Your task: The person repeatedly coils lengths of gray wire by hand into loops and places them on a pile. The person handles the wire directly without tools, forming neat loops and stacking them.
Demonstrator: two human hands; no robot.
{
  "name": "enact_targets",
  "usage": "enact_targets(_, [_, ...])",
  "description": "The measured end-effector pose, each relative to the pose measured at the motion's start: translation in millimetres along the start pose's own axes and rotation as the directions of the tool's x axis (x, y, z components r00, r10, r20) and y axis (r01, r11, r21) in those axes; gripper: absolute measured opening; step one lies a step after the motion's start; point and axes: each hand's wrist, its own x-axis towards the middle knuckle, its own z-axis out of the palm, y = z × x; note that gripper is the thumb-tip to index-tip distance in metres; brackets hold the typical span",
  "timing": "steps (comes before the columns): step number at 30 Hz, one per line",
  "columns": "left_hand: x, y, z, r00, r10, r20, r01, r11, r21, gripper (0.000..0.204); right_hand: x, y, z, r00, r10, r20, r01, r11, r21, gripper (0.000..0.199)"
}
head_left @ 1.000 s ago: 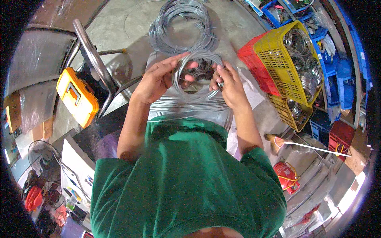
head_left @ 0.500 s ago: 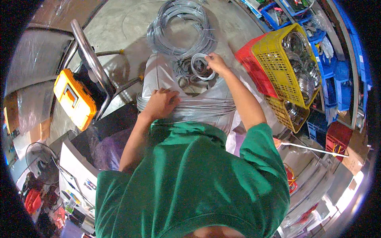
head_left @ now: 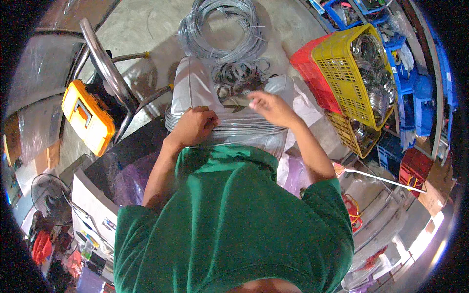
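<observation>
Step in hand appeared to be adding finished rings to stock: the right hand (head_left: 271,108), fingers loosely curled and blurred so that a grip could not be confirmed, hovered at the near edge of the pile of small wire rings (head_left: 239,78) lying on the grey-wrapped bundle (head_left: 195,88), just below the large wire coil (head_left: 220,27) on the floor. The left hand (head_left: 195,126) lay palm-down, fingers together, pressed on the wound wire strands (head_left: 244,131) across the bundle, clamping nothing visibly. The next move would likely call for picking a free strand from under the left hand without disturbing the loose, easily tangled pile.
</observation>
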Motion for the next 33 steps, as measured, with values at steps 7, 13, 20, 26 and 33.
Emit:
enact_targets(7, [15.0,50.0,-33.3,0.990,0.020,-0.140,-0.022,1.000,-0.010,0.026,-36.1,-44.6,10.8,0.990,-0.136,-0.042,0.120,0.956,-0.267,0.027])
enact_targets(13, [0.4,41.3,-74.9,0.998,0.023,-0.051,-0.023,1.000,0.004,0.036,-116.6,-79.7,-69.6,0.889,-0.138,-0.436,-0.003,0.952,-0.307,0.022])
enact_targets(20, [4.8,37.2,-108.3,0.884,0.322,-0.339,-0.169,0.896,0.411,0.033,-209.0,-81.4,-159.4,0.592,-0.426,-0.684,-0.054,0.826,-0.561,0.020])
enact_targets(26, [29.5,94.2,-87.2,0.715,0.587,-0.381,-0.340,0.767,0.544,0.026,-242.6,-78.9,-204.7,0.556,-0.183,-0.811,-0.251,0.893,-0.374,0.028])
enact_targets(33, [51.5,132.2,-47.4,0.656,0.737,-0.161,-0.590,0.634,0.501,0.023,-174.0,-129.0,-159.8,0.914,-0.167,-0.370,0.044,0.947,-0.318,0.059])
